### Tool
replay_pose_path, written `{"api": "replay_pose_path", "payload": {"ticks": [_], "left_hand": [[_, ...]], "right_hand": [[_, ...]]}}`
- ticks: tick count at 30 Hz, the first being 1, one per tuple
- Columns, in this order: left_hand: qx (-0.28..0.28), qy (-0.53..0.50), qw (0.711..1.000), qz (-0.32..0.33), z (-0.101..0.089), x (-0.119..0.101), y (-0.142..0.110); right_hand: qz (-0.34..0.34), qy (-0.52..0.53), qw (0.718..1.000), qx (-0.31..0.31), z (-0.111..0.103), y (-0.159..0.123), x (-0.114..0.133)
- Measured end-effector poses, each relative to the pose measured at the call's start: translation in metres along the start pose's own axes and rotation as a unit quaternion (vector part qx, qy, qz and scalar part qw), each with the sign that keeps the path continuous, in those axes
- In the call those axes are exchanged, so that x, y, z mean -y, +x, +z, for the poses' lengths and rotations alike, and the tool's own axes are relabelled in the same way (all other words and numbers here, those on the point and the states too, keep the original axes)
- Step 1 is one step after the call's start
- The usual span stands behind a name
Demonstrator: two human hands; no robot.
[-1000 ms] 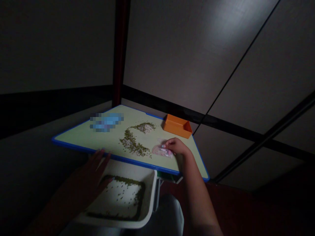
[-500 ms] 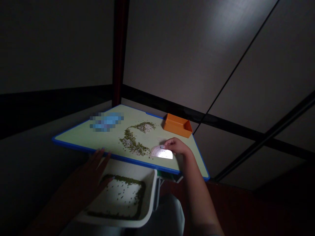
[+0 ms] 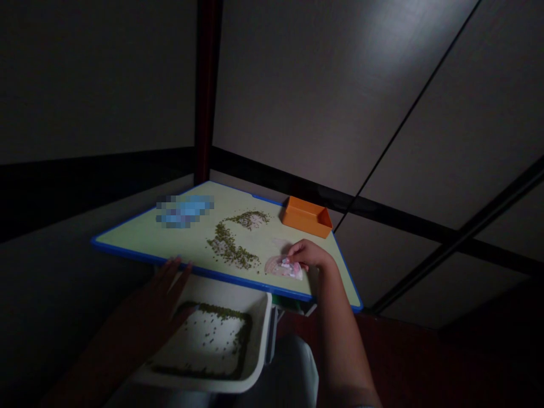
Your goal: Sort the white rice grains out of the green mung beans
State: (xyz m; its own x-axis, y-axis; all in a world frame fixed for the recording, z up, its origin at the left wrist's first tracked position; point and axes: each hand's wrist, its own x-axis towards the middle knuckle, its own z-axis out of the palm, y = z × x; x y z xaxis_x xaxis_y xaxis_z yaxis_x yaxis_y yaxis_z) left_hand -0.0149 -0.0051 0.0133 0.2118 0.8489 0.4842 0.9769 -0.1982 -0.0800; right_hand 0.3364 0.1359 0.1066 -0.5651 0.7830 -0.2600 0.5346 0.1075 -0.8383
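Observation:
My right hand (image 3: 309, 253) rests on the pale green table (image 3: 140, 235), fingers pinched on a small clear plastic piece (image 3: 283, 267) with pink marks, held flat near the table's front edge. A curved trail of small green beans mixed with white grains (image 3: 229, 243) lies just left of it. My left hand (image 3: 164, 292) is in shadow below the table's blue edge, fingers stretched out along the left rim of a white tray (image 3: 259, 345). The tray sits under the table's edge and has green beans (image 3: 212, 334) spread over its bottom.
An orange rectangular box (image 3: 306, 216) stands at the table's far right corner. A blurred blue patch (image 3: 185, 211) lies at the far left of the tabletop. A dark red post (image 3: 206, 90) rises behind the table, against dim grey wall panels.
My right hand has drawn the plastic piece slightly right and toward the table's front edge; it caught a bright glare half a second ago. My left hand and the tray have stayed put.

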Motion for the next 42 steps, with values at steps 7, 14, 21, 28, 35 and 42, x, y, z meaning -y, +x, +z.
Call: {"api": "replay_pose_path", "payload": {"ticks": [7,14,21,28,35,42], "left_hand": [[0.006,-0.003,1.000,-0.012,0.003,0.000,0.000],[0.005,0.002,1.000,-0.007,0.005,-0.001,0.001],[-0.013,0.012,1.000,-0.001,0.009,-0.001,0.000],[-0.018,0.010,1.000,0.002,0.012,0.001,0.000],[-0.033,0.020,0.999,0.020,0.012,0.008,-0.003],[-0.069,0.037,0.995,0.058,0.017,0.016,-0.002]], "right_hand": [[0.002,-0.002,0.997,0.074,0.006,0.001,0.001],[-0.008,0.001,0.994,0.113,0.003,-0.001,0.003],[-0.032,0.012,0.999,0.040,0.004,0.000,0.002],[-0.024,-0.002,0.998,0.056,0.012,0.004,0.005],[-0.021,-0.004,1.000,0.012,0.008,0.005,0.003],[-0.040,0.019,0.999,0.005,0.008,0.007,0.006]]}}
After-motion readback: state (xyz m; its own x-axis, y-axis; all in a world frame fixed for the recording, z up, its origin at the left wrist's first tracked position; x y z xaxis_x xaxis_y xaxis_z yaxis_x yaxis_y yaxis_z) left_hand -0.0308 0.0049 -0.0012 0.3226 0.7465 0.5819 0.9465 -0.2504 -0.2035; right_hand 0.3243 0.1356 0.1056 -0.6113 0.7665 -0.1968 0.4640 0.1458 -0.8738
